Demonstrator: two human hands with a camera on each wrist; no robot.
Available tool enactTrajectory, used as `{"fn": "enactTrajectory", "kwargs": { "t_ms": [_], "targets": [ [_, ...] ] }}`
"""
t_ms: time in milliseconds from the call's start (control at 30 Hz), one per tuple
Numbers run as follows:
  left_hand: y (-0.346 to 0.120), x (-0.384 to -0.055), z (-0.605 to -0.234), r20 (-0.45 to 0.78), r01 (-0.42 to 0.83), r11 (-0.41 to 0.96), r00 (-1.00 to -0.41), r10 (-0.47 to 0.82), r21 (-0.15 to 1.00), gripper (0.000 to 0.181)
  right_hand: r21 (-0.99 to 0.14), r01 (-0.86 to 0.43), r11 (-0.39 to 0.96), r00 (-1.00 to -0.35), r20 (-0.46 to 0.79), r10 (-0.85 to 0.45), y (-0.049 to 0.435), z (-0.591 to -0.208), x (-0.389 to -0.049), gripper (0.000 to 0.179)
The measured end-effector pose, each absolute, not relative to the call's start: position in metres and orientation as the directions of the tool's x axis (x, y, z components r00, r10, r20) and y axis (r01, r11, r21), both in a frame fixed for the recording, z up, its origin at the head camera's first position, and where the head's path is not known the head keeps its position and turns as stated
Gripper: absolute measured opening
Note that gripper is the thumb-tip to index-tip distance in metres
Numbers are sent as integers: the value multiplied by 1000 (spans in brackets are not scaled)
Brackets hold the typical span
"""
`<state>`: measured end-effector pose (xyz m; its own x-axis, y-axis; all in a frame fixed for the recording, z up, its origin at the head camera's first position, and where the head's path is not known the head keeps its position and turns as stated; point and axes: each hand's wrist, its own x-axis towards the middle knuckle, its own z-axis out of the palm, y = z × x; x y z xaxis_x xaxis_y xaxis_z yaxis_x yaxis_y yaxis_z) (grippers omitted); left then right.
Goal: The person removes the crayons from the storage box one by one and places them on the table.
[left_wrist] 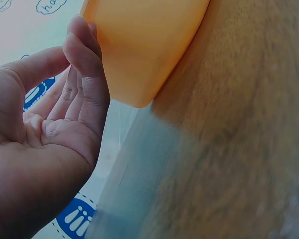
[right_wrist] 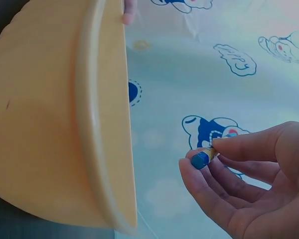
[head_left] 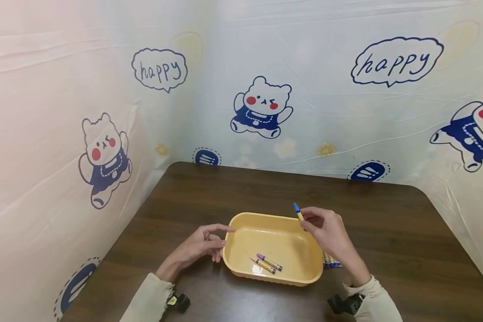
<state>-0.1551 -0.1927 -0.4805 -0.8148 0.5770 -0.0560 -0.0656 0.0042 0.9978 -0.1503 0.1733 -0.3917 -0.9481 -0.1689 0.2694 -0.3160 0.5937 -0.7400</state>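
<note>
A yellow plastic bin (head_left: 261,237) sits on the table with two crayons, a purple-tipped crayon (head_left: 269,262) and a pinkish-tipped crayon (head_left: 263,265), lying side by side on its floor. At its left end my left hand (head_left: 203,243) holds the rim, index finger over the edge and thumb at the outside wall. In the left wrist view the bin's wall (left_wrist: 144,45) meets the fingertips, the other fingers bent. Above the bin's right end my right hand (head_left: 328,228) pinches a blue crayon (head_left: 298,212) with a yellow wrapper between thumb and fingers. Its blue end (right_wrist: 200,159) faces the right wrist camera.
A colourful packet (head_left: 331,260) lies against the bin's right side, partly covered by the right forearm. The dark wooden table (head_left: 290,183) ends at printed curtains (head_left: 322,107) at the back and sides.
</note>
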Motion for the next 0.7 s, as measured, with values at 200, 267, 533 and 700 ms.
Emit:
{"fn": "enactTrajectory", "kwargs": {
  "t_ms": [200,267,533,700],
  "targets": [
    [-191,-156,-483,-44,-61,-9,-809,586,998,45,-759,-262,596,-964,230,-131,186,-390,-144,22],
    [-191,-157,-483,-43,-60,-10,-808,587,998,46,-760,-249,600,-968,222,-119,192,-390,-141,23],
    [-190,-157,-484,-45,-61,-8,-810,585,998,45,-753,-225,618,-969,237,-63,221,-394,-130,24],
    [-192,-156,-484,-43,-59,-9,-812,583,998,46,-757,-207,619,-971,234,-39,237,-398,-125,26]
  ]
}}
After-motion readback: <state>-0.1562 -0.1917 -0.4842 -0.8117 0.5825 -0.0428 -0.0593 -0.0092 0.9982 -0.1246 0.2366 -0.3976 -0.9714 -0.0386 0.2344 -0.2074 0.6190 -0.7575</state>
